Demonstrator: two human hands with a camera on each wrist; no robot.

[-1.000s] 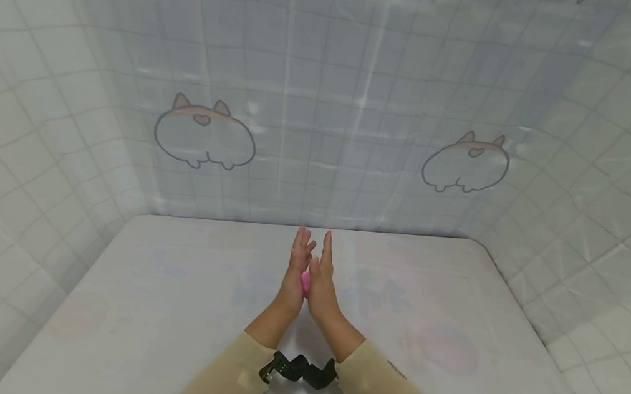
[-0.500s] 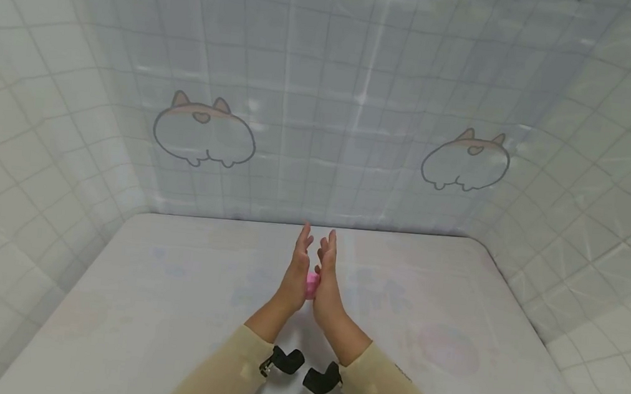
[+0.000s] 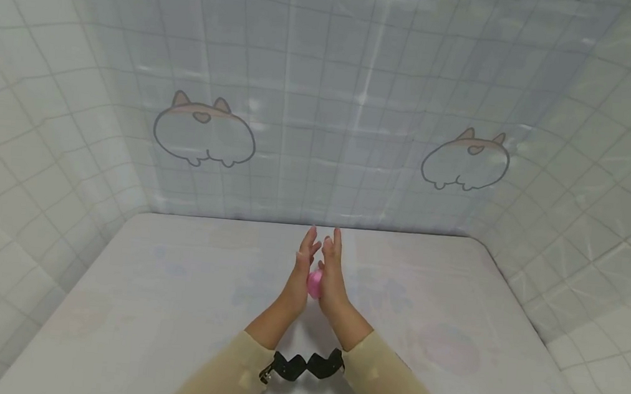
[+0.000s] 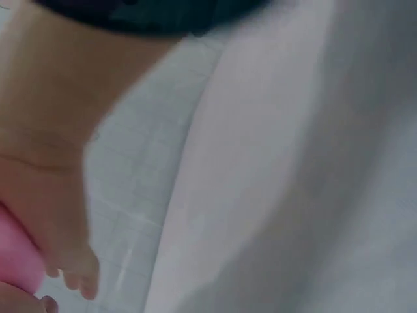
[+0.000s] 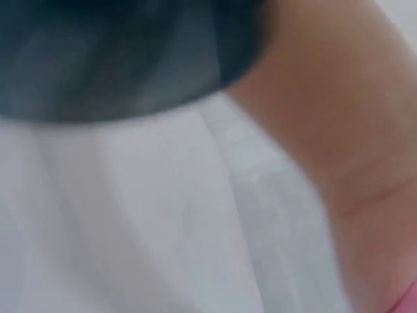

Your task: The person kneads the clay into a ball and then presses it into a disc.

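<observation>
Between my two palms sits a smooth, rounded pink lump that looks like modelling clay point(image 3: 315, 283). My left hand point(image 3: 297, 281) presses it from the left, fingers extended and pointing away from me. From the other side the palm of my right hand point(image 3: 333, 285) bears on it, its fingers also straight. Both hands are over the middle of the table. In the left wrist view the pink clay point(image 4: 16, 257) bulges out below the palm at the left edge. Only a corner of the clay point(image 5: 409, 301) shows in the right wrist view.
A white table point(image 3: 170, 309) with faint coloured prints lies under the hands. Behind it hangs a gridded sheet point(image 3: 321, 129) with dog drawings, and similar sheets flank both sides. Black wrist cameras point(image 3: 289, 367) sit close together below the hands.
The hands rub back and forth against each other and have shifted slightly right. The pink clay has moved with them, and more of it shows than a second ago.
</observation>
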